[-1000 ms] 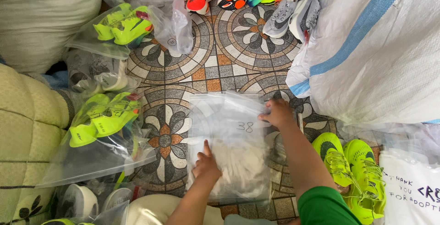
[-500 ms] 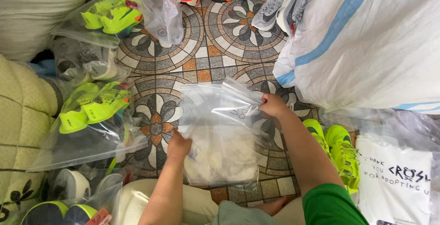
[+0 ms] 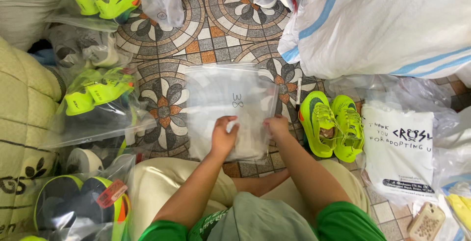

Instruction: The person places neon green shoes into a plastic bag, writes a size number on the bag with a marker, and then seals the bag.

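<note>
clear plastic bag (image 3: pixel 230 108) lies flat on the patterned tile floor (image 3: pixel 196 40) in the head view, straight ahead of the person. left hand (image 3: pixel 223 137) and right hand (image 3: pixel 275 125), fingers curled, both pinch its near edge, just beside a neon green pair of shoes (image 3: pixel 331 123).

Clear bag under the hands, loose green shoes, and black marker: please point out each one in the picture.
Clear bag (image 3: pixel 230 93), head view, upper flat panel.
Green shoes (image 3: pixel 331 125), head view, where the two shoes meet, on the laces side.
Marker (image 3: pixel 298 93), head view, middle of its barrel.
</note>
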